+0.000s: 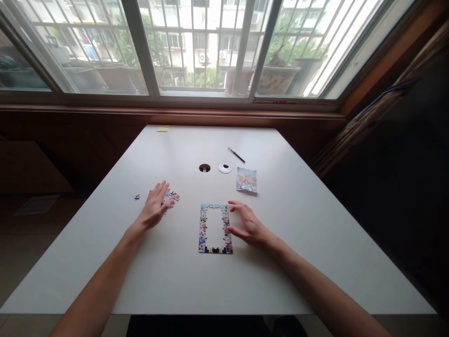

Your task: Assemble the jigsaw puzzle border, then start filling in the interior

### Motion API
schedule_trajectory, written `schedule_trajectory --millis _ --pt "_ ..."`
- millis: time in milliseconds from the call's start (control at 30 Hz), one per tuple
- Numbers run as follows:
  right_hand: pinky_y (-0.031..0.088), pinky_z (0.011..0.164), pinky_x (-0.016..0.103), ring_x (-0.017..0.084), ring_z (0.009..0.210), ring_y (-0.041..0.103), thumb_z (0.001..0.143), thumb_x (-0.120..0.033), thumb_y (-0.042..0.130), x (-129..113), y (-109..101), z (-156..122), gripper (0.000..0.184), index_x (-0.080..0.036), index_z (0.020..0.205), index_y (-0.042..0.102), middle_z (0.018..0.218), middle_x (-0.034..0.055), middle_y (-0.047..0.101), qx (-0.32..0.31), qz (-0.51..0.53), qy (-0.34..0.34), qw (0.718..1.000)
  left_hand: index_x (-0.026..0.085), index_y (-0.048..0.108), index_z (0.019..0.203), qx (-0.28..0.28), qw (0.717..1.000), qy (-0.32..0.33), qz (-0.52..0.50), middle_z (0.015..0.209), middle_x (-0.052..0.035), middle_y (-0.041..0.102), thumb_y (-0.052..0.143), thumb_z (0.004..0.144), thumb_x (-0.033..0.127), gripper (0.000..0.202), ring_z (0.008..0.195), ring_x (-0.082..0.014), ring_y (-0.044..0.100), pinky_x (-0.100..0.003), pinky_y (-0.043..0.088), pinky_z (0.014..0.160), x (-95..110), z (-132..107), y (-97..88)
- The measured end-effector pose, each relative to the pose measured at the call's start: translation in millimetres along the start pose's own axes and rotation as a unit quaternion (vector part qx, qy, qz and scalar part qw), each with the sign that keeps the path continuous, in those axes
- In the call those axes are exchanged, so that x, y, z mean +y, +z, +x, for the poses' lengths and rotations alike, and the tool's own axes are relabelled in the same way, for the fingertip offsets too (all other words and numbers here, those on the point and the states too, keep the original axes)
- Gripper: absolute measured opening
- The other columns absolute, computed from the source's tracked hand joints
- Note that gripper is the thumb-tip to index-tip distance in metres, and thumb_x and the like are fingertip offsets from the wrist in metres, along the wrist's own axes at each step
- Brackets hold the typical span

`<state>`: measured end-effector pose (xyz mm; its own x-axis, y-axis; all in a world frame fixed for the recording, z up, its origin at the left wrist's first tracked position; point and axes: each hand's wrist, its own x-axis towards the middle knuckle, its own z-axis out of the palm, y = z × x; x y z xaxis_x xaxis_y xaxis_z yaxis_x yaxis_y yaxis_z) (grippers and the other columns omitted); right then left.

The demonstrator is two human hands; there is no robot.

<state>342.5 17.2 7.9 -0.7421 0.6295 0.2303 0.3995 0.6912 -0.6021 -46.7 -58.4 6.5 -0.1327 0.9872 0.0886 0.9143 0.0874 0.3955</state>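
Stray pcs [137, 197] well L of puzzle border [202, 229] | L hand [156, 204] flat, unclenched, at pc pile [174, 195] L of border | border on white tbl [168, 281] | R hand [247, 223] loosely curved, released, at border's R edge | pic sheet [247, 180] beyond border, to R

- you've got two hands in the shot, one left hand [155, 205] and one right hand [248, 225]
- one white table [280, 281] in front of you
- one jigsaw border [202, 228], its pieces too small to count
- one main pile of loose pieces [172, 195], no way I can count those for you
- plus one tiny cluster [137, 197], a few bits, exact number's too blurry
- one picture sheet [247, 180]
- one pen [237, 155]
- one hole [204, 168] and one round cover [220, 169]
- one yellow patch [163, 128]
- outside, at least two AC units [202, 57], honestly
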Motion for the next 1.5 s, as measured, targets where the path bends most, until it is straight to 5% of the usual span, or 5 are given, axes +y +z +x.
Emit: schedule_trajectory --millis 200,467,833,1267,1500 --pt "0.04 0.11 0.057 0.035 0.138 0.044 0.086 -0.048 0.066 12 4 2 0.045 -0.026 0.119 0.046 0.146 0.0164 0.049 0.007 -0.013 -0.01 1.0 0.016 0.013 0.161 -0.021 0.984 -0.157 0.079 0.168 -0.0104 0.009 0.024 0.096 0.068 0.084 0.157 -0.0318 0.006 -0.056 0.006 0.126 -39 -8 -25.2" --pt "0.04 0.108 0.056 0.035 0.137 0.044 0.088 -0.048 0.065 13 6 4 0.042 -0.026 0.119 0.045 0.145 0.0155 0.049 0.006 -0.034 -0.01 0.999 0.046 0.022 0.156 -0.113 0.986 0.012 0.119 0.169 0.0004 0.005 0.038 0.087 0.081 0.079 0.155 -0.0401 0.0 -0.071 0.0 0.119 -2 -4 -17.8" --pt "0.04 0.108 0.055 0.034 0.135 0.046 0.089 -0.048 0.064 13 8 6 0.04 -0.026 0.117 0.045 0.144 0.0137 0.051 0.013 -0.035 0.004 0.999 0.028 0.018 0.16 -0.116 0.99 0.079 0.018 0.169 -0.0093 0.004 0.042 0.09 0.075 0.088 0.156 -0.0358 0.003 -0.06 0.007 0.125 27 -14 -8.7" --pt "0.043 0.109 0.055 0.033 0.13 0.05 0.089 -0.041 0.066 13 5 6 0.038 -0.026 0.119 0.046 0.136 0.0132 0.054 0.032 0.012 -0.007 0.999 0.028 0.068 0.121 0.008 0.975 0.205 -0.089 0.135 -0.0055 0.064 0.065 0.092 0.04 0.031 0.13 -0.0247 0.055 -0.046 0.045 0.111 -1 -17 -6.4" --pt "0.044 0.11 0.053 0.031 0.129 0.05 0.091 -0.04 0.065 13 1 6 0.038 -0.026 0.121 0.046 0.136 0.0133 0.053 0.027 0.04 0.001 0.999 0.026 0.074 0.103 0.034 0.967 0.208 -0.141 0.112 -0.0061 0.072 0.065 0.092 0.031 0.015 0.105 -0.0216 0.066 -0.039 0.056 0.094 3 -19 -2.9"
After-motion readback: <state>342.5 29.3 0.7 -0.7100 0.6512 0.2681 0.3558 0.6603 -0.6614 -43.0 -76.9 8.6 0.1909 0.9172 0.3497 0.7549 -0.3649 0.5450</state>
